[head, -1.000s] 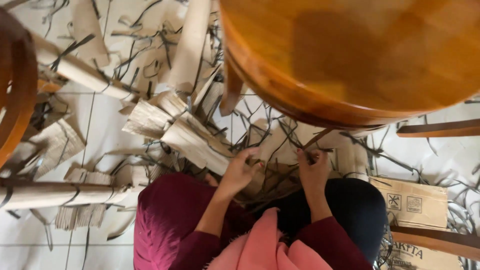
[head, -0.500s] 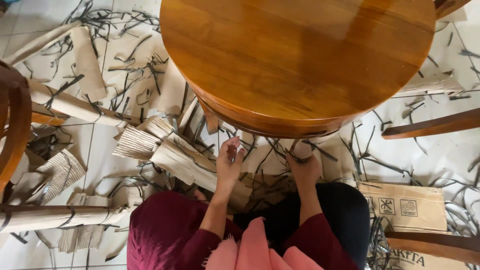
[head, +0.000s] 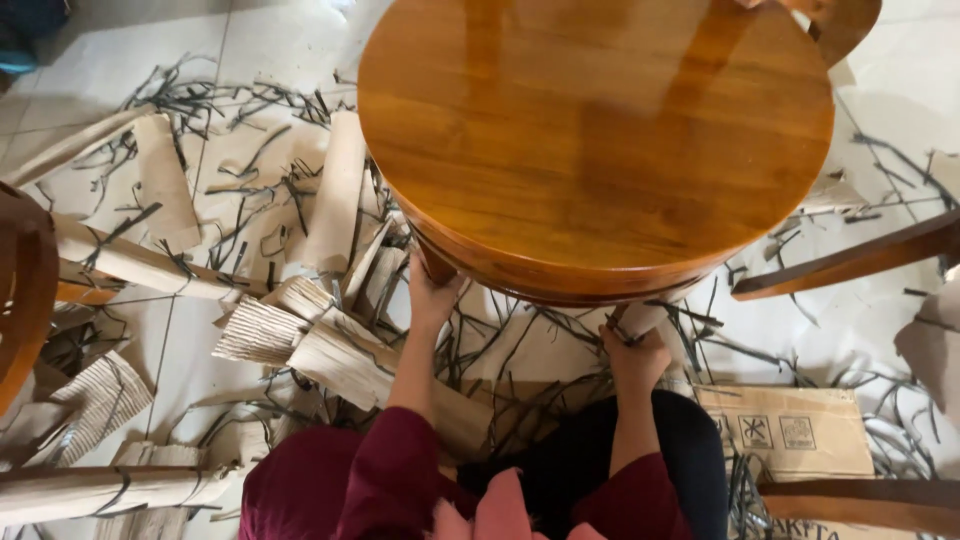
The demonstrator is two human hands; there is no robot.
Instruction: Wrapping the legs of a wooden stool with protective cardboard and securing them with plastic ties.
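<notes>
Both hands reach under a round wooden table standing on a littered floor.

The left hand (head: 432, 297) grips a table leg (head: 437, 268) just under the near-left rim of the round wooden table (head: 600, 140); the right hand (head: 637, 355) is closed on a cardboard-wrapped leg (head: 640, 318) under the near-right rim. The hands are well apart. Corrugated cardboard scraps (head: 320, 345) and cut black straps (head: 520, 355) lie across the tiled floor (head: 110, 60), with a flat cardboard box (head: 790, 430) beside the person's right knee.
</notes>
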